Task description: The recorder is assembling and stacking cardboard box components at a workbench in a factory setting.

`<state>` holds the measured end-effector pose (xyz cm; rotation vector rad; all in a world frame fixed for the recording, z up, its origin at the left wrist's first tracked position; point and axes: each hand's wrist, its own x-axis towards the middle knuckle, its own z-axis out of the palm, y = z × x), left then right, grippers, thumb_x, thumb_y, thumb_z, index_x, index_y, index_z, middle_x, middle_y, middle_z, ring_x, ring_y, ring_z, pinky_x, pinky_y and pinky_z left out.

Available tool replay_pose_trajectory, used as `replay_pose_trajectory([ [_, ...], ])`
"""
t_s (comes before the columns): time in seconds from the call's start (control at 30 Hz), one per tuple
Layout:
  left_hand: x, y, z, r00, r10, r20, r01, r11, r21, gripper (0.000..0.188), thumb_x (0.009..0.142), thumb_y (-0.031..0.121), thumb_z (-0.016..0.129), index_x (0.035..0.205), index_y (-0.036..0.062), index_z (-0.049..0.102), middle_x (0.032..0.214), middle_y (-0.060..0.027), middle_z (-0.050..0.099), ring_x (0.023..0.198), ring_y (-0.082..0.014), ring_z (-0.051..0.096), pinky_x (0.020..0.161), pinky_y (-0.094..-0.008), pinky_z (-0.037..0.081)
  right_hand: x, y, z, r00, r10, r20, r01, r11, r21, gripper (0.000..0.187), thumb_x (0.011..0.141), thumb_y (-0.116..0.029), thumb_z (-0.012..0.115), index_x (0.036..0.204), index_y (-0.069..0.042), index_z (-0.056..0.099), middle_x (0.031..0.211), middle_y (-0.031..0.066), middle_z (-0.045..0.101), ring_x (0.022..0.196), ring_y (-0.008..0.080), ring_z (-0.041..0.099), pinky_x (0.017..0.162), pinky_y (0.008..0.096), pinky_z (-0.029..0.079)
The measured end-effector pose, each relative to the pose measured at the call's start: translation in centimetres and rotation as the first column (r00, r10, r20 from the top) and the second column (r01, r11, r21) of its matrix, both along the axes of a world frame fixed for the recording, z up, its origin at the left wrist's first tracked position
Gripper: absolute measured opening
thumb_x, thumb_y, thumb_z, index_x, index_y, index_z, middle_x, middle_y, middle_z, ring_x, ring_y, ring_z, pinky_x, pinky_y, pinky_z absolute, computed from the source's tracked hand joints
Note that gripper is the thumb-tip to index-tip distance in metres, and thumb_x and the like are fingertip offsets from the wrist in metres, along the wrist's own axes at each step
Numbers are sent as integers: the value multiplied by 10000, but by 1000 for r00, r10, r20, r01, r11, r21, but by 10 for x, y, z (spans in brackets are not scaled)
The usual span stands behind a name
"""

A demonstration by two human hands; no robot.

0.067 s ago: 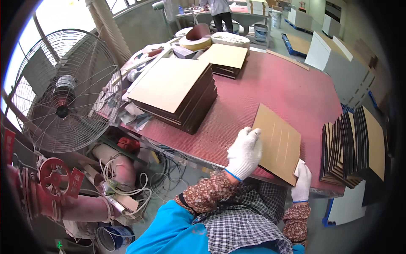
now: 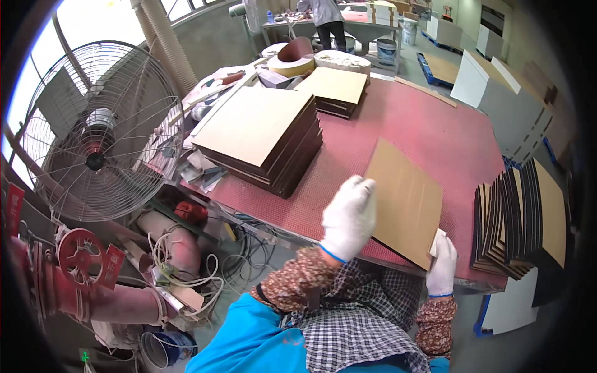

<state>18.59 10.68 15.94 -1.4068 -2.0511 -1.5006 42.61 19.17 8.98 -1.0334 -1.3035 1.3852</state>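
Observation:
A thin rectangular tan board [image 2: 404, 202] stands tilted at the near edge of the red table. Its upper left corner is raised, and faint light lines run down its face. My left hand [image 2: 350, 214], in a white knitted glove, is closed at the board's left edge; the fingertips are partly hidden. At the lower right edge of the board is my right hand [image 2: 443, 267], gloved too. Its fingers are curled around a small pale flat-sided piece [image 2: 435, 242] that lies against the board's edge; its exact kind does not show.
The red textured table [image 2: 429, 130] carries a tall stack of dark-edged boards [image 2: 255, 127] and a lower stack [image 2: 336, 84] behind. More boards [image 2: 519, 217] lean in a row at the right. A large caged fan [image 2: 99, 133] stands left. Another person [image 2: 326, 22] stands at the far bench.
My left hand has moved a little left and toward me. The board's upper left corner has tipped up and left with it. My right hand has barely shifted.

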Motion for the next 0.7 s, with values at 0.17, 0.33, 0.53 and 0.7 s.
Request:
replay_pose_trajectory([
  [0.17,-77,-47,73,978,206,-25,-204,975,83,196,985,125,654,1085,-20,739,849,-166,733,726,-189,700,694,-325,554,-76,-8,77,955,290,67,-298,921,252,368,1081,-249,492,1243,45,643,1161,201,670,1032,309,668,906,402,530],
  [0.33,-173,-94,91,936,332,120,-350,918,189,246,996,167,644,1011,-51,755,717,-91,704,690,-67,581,640,-298,494,-174,-24,120,870,490,50,-486,838,248,329,1076,-265,518,1126,22,669,943,135,720,836,193,684,748,349,551],
  [0.53,-274,-118,56,894,431,118,-447,870,209,337,1028,264,614,970,-37,752,708,-103,710,630,-156,629,621,-355,491,-263,-30,108,869,470,155,-494,802,336,323,1057,-285,550,1064,6,690,967,237,714,889,367,709,771,453,551],
  [0.7,-328,-123,39,822,563,90,-569,802,182,475,1074,378,531,1028,-39,754,844,-155,747,770,-244,702,726,-392,524,-289,-49,131,918,301,258,-393,772,499,275,1034,-245,600,1137,-14,708,1039,237,721,962,375,730,833,440,578],
])
